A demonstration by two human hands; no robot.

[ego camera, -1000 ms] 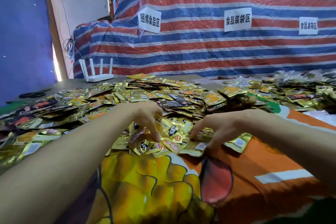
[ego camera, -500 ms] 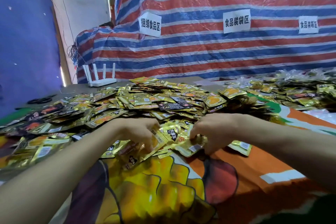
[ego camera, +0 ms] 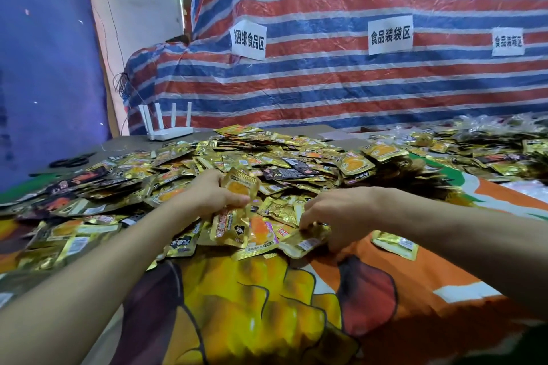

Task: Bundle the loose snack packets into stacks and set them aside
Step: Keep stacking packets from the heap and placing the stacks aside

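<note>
Held a gold packet [ego camera: 240,187] upright in the left grip [ego camera: 213,195] above the pile [ego camera: 267,157]; pinched a flat packet [ego camera: 307,243] in the right grip [ego camera: 335,212], toward the bench's [ego camera: 124,147] near edge.

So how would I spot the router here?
Start at the striped tarp. By its lower left corner, beyond the packets, sits the router. It is the only white box there, with upright antennas.

Shiny gold packets [ego camera: 296,157], with a few black ones, lie in a loose heap across the table, from its left edge to its right. The left hand [ego camera: 212,195] holds a raised packet [ego camera: 239,185] upright. The right hand [ego camera: 338,213] pinches a flat packet [ego camera: 305,243].
</note>
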